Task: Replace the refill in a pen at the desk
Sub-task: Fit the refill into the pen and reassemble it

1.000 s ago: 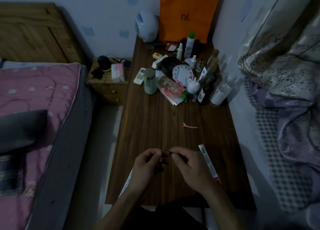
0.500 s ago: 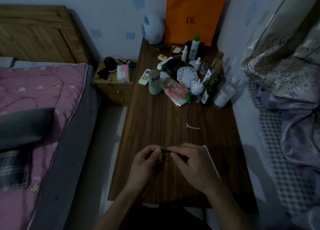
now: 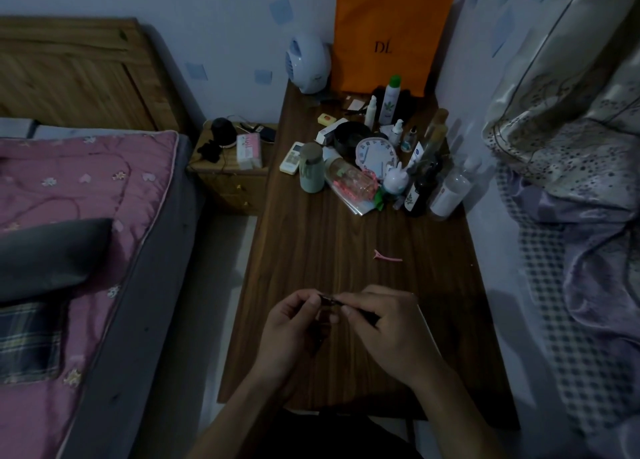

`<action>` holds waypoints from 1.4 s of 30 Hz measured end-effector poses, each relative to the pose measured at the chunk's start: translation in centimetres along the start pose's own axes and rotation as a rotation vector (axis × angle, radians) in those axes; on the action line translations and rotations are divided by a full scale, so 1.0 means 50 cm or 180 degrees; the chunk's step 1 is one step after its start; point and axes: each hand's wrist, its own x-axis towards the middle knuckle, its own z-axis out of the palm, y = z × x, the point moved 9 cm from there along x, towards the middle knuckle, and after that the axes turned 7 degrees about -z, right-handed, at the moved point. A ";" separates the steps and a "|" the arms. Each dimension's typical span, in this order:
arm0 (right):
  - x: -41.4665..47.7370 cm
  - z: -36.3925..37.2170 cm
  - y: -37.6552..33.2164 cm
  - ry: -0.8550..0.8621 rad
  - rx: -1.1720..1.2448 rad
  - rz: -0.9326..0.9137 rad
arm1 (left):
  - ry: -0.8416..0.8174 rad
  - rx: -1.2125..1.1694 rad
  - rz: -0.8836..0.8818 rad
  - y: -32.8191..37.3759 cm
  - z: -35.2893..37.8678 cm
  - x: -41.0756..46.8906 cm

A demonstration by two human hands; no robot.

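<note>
Pen (image 3: 360,313) hasn't really moved: left hand (image 3: 294,327) pinching its tip, right hand (image 3: 391,330) gripping the barrel, still mid-swap I'd guess.

You get just one legible text: "DL", dark capitals w/ a small stroke over the L. It's on the front of the orange bag (image 3: 391,26), which stands at the back of the worktop (image 3: 311,251) against the wall.

The rest is too small or dim to read:
- Clock face (image 3: 375,154): marks round the rim, digits not legible.
- White bottle w/ green cap (image 3: 389,100): green leaf print, wording unreadable.
- Tube (image 3: 417,154): round blue logo, lettering illegible.
- Dark bottle (image 3: 417,195): leaf sprig on the label.
- Clear bottle (image 3: 450,192): white label w/ a reddish mark.
- Pink box (image 3: 248,149) on the nightstand (image 3: 225,185): has print, unreadable.
</note>
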 end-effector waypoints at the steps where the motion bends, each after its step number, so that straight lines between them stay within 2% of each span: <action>1: 0.001 0.001 -0.002 -0.0008 -0.0026 -0.0014 | -0.0010 -0.0012 0.0014 0.002 0.001 -0.001; 5: 0.004 0.003 -0.007 -0.0063 -0.0091 -0.0017 | 0.0010 -0.0025 0.0097 0.008 -0.001 -0.003; 12: 0.007 0.003 -0.011 -0.0045 -0.0172 -0.0018 | 0.0199 0.0436 0.0338 0.024 -0.007 -0.008; 21: 0.009 0.002 -0.002 0.0012 -0.0112 -0.0044 | 0.0110 0.0115 0.0162 0.020 -0.001 -0.004; 30: 0.018 0.000 0.000 0.0048 -0.0210 -0.0106 | 0.0302 0.0281 0.0343 0.042 0.012 -0.005; 42: 0.019 0.002 0.009 -0.0012 -0.0445 0.0037 | 0.0664 0.1552 0.0835 0.075 0.015 -0.014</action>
